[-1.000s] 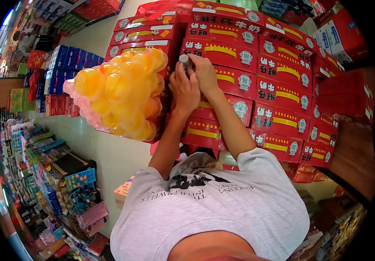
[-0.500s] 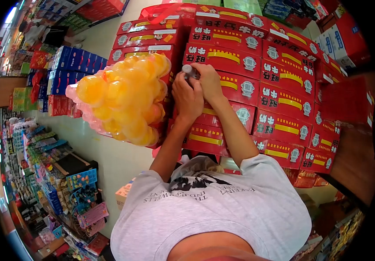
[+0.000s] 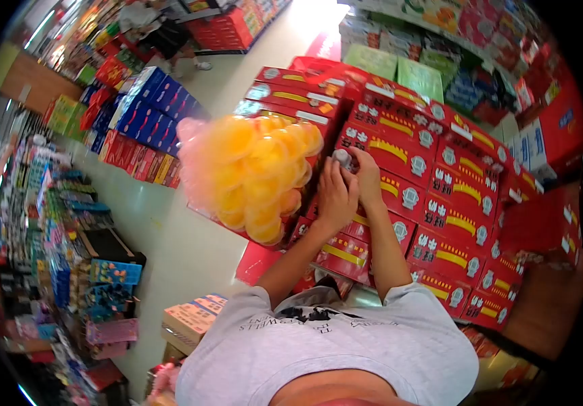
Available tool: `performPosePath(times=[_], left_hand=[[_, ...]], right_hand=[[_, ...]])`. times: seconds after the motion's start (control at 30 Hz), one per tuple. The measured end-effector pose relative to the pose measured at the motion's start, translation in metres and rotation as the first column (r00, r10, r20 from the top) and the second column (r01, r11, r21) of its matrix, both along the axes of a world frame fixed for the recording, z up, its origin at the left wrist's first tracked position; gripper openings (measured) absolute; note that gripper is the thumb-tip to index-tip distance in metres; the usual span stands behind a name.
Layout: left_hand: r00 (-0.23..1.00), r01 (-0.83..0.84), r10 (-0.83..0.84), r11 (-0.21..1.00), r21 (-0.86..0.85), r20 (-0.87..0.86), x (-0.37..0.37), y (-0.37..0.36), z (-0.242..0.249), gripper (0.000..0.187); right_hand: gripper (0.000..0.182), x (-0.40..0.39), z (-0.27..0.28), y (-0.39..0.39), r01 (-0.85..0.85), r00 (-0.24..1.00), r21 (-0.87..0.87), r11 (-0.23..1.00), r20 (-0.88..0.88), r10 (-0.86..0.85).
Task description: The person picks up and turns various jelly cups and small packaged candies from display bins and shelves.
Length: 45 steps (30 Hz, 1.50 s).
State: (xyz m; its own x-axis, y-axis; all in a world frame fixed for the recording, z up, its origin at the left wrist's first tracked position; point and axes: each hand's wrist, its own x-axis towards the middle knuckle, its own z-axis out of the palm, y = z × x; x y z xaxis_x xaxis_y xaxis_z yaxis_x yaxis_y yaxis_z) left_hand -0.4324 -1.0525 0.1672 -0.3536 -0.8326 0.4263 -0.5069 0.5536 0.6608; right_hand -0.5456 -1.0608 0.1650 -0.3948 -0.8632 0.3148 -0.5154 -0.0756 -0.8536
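Both hands are close together over the stacked red cartons (image 3: pixel 399 122), which carry yellow bands and Chinese lettering. My left hand (image 3: pixel 337 196) has its fingers curled around a small grey cylindrical object (image 3: pixel 343 158) with a pale round end. On the other side of that object, my right hand (image 3: pixel 367 177) grips it too, and the fingers cover most of it. Left of my hands, a large bundle of round yellow pieces (image 3: pixel 257 169) in clear and pink wrapping sits on the cartons.
Blue boxes (image 3: pixel 156 111) stand over red ones across the aisle (image 3: pixel 169 223). Crowded shelves (image 3: pixel 54 250) line the left side. A person (image 3: pixel 159 30) is at the far upper left. An orange-and-white carton (image 3: pixel 193 318) is beside me, and green boxes (image 3: pixel 420 78) lie behind the stack.
My view has shifted and tilted, so the cartons, the yellow bundle and my hands appear lower and farther right. Both hands keep hold of the small grey cylindrical object.
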Motion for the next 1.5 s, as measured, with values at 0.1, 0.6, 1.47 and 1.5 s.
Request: performPosePath(times=[0.1,0.6,1.47,1.5], left_hand=[[0.995,0.070,-0.069,0.997,0.020,-0.070,0.009,0.031,0.016,0.065],[0.862,-0.070,0.188,0.964,0.256,-0.471,0.293,0.251,0.053,0.053],[-0.657,-0.719,0.559,-0.263,0.643,-0.506,0.466,0.656,-0.015,0.054],[-0.665,-0.714,0.555,-0.277,0.643,-0.500,0.475,0.663,-0.013,0.054]], right_hand=[[0.053,-0.009,-0.003,-0.002,0.050,0.994,-0.061,0.997,-0.089,-0.055],[0.018,0.288,0.073,0.187,-0.692,0.705,-0.101,0.715,0.120,0.699],[0.033,0.665,0.041,0.571,-0.281,-0.947,0.228,-0.932,-0.223,0.231],[0.033,0.675,0.042,0.578,-0.269,-0.951,0.221,-0.937,-0.218,0.221]])
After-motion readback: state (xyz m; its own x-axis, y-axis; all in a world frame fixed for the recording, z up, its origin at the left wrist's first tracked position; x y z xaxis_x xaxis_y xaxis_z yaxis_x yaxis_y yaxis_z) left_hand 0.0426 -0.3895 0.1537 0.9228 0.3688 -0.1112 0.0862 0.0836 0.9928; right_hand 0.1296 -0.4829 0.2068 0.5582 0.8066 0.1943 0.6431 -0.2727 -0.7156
